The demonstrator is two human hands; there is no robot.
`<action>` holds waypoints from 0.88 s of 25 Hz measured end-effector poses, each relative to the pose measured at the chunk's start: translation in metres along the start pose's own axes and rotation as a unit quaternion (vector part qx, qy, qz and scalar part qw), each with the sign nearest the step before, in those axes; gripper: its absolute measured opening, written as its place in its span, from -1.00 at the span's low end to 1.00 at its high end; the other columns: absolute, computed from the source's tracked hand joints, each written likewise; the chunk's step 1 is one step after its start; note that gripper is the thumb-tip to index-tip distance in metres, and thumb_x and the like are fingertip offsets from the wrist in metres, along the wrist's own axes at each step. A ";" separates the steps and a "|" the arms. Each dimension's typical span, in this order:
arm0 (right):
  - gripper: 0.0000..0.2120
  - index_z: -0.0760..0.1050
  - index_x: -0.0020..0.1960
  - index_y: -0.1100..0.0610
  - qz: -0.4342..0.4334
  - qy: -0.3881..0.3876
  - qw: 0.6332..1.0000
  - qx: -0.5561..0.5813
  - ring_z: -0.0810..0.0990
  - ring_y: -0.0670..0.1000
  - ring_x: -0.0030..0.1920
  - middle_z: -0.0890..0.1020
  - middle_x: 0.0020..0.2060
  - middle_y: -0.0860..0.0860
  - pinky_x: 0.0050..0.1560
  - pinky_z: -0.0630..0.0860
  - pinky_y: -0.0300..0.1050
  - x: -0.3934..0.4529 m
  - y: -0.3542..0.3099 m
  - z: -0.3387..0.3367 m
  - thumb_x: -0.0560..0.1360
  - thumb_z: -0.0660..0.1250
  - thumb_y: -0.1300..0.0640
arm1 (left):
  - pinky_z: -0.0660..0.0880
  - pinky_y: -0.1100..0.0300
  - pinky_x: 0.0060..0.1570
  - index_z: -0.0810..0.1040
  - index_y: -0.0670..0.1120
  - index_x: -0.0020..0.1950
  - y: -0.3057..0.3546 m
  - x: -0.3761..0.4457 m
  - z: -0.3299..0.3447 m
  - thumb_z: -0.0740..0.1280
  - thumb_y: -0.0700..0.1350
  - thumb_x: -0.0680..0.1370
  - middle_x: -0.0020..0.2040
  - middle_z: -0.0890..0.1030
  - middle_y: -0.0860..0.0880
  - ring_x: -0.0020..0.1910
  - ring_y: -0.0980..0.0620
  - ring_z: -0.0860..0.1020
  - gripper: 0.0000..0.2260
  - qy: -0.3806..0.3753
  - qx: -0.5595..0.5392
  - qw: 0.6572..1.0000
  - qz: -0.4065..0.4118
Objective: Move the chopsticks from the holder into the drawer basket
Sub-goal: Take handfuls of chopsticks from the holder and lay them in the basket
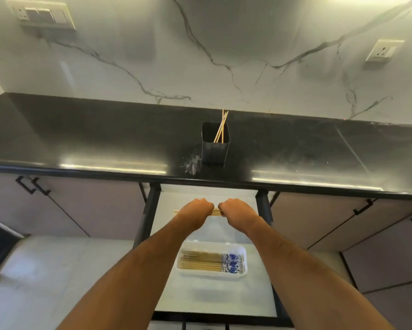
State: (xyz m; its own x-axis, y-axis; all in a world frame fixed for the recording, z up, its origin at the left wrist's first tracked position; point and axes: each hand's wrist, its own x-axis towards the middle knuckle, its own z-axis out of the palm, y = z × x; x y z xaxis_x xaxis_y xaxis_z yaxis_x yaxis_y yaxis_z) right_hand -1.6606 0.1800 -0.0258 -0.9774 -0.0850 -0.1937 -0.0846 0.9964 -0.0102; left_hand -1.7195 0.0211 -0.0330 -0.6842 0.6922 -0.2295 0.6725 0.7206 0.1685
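Observation:
A black square holder (215,148) stands on the dark counter with a few wooden chopsticks (221,126) leaning in it. Below, the open drawer (207,194) holds a white basket (244,258) with several chopsticks with blue-patterned ends (211,260) lying flat. Over the drawer, my left hand (195,209) and my right hand (236,209) are side by side, both shut on a horizontal bundle of wooden chopsticks (216,212). Only the bundle's middle and left tip show.
The black counter (105,139) runs across with a marble wall behind and sockets (382,51) on it. Cabinet doors with black handles (32,185) flank the drawer. The drawer's black rails (150,210) stand on both sides of my arms.

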 end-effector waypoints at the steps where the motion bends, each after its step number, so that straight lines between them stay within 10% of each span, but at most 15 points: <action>1: -0.86 0.55 0.14 0.14 -0.002 -0.002 1.000 -0.003 0.64 0.14 -0.02 0.65 0.01 0.14 0.00 0.55 -0.03 -0.007 -0.001 0.014 0.60 0.28 0.23 | 0.58 0.11 0.06 0.57 -0.09 0.14 -0.002 -0.005 0.013 0.35 -0.17 0.61 0.02 0.62 -0.11 -0.03 -0.06 0.61 -0.88 -0.004 -0.002 1.000 0.001; 22: -0.71 0.51 0.27 0.13 0.035 -0.055 0.996 0.062 0.60 0.12 0.16 0.62 0.18 0.10 0.24 0.54 -0.02 -0.035 -0.019 0.188 0.56 0.36 0.20 | 0.54 0.05 0.02 0.61 -0.16 0.12 -0.006 -0.023 0.186 0.25 -0.35 0.51 0.06 0.64 -0.13 0.04 -0.14 0.61 -0.74 -0.039 -0.031 0.997 -0.062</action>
State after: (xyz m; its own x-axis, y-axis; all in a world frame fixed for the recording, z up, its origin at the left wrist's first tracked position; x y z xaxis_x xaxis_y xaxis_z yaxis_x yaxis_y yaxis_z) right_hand -1.5887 0.1654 -0.2035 -0.9522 -0.0211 -0.3047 0.0143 0.9934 -0.1136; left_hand -1.6553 -0.0059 -0.2071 -0.7354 0.5947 -0.3248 0.5643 0.8029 0.1924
